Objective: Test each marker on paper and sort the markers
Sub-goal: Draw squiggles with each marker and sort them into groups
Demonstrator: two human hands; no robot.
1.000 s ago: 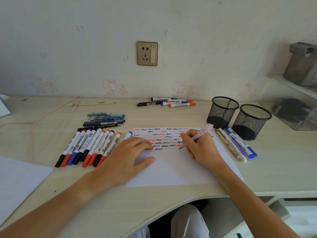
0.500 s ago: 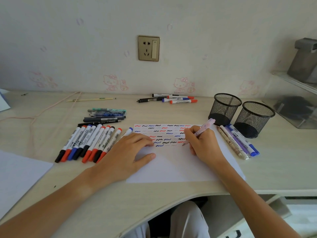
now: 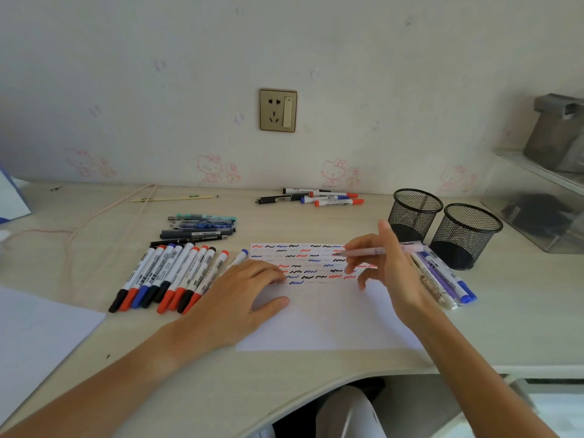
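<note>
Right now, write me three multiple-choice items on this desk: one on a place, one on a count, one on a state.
1. Where do the mesh cups stand?
A. right of the paper
B. left of the paper
C. on the paper

2. How many mesh cups are there?
A. one
B. two
C. four

3. What is the pink pen doing?
A. lying on the desk
B. standing in a cup
C. held level in the right hand

Key: 1 A, both stand past the right edge of the paper. 2 B, two side by side. 3 C, the right hand holds it level above the squiggles; the left hand lies flat on the sheet.
</note>
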